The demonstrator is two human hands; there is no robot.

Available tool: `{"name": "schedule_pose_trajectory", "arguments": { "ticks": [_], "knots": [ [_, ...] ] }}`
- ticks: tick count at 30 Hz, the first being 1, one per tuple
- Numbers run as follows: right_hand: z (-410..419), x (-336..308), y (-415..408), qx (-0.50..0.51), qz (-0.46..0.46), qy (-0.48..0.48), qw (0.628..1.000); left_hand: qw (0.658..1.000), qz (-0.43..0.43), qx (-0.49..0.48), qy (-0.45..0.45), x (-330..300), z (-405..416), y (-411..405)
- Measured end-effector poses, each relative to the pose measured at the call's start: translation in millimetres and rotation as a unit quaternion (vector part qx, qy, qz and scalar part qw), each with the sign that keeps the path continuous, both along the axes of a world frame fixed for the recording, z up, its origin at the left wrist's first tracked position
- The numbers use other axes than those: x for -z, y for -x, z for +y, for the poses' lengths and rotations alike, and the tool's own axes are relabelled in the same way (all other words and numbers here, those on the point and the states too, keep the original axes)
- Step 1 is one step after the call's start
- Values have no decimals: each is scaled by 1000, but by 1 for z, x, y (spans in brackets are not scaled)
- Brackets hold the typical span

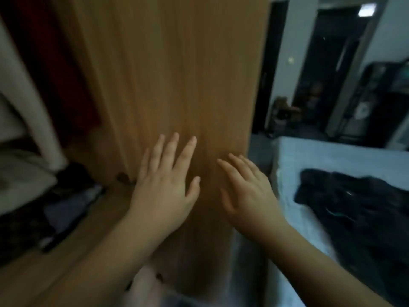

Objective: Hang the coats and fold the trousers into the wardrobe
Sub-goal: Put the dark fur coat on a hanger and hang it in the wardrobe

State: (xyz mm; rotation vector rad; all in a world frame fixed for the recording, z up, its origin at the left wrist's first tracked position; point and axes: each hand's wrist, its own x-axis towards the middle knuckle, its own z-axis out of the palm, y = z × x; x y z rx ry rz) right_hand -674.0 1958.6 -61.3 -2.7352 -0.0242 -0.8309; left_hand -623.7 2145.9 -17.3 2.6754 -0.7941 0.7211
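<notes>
Both hands flat against the wooden wardrobe door, frame centre. Left hand: fingers straight and spread, nothing grasped. Right hand, just beside it at 3 o'clock: fingers extended, nothing grasped; whether the palm actually bears on the panel I cannot tell, owing to blur.

Step in hand, as judged: moving the door panel to get at, or shut off, the wardrobe interior. To do it well: press with flat palms low on the panel, keep both hands level so it travels square, and keep fingertips off the panel's right edge and clear of any closing gap at 9 o'clock.

Task items: dark garment heap on the bed, at 4 o'clock, well apart from the wardrobe. Coat or trousers, cannot tell. Folded dark clothing lies on the wardrobe shelf at 8 o'clock; dark red hanging fabric at 10 o'clock.

Counts: hands 2; door panels in view 1; heaps on bed 1; beds 1. Shelf items too blurred to count.
</notes>
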Motion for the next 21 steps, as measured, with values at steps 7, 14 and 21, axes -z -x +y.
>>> {"name": "schedule_pose_trajectory", "arguments": {
  "ticks": [7, 14, 21],
  "knots": [
    [-185, 104, 154, 156, 160, 0, 975, 982, 120, 110, -96, 131, -180, 96],
    [-302, 142, 280, 301, 217, -17, 928, 945, 180, 226, -155, 188, -341, 170],
    [-360, 170, 326, 376, 232, -63, 895, 919, 197, 293, -176, 213, -440, 196]
  ]
}}
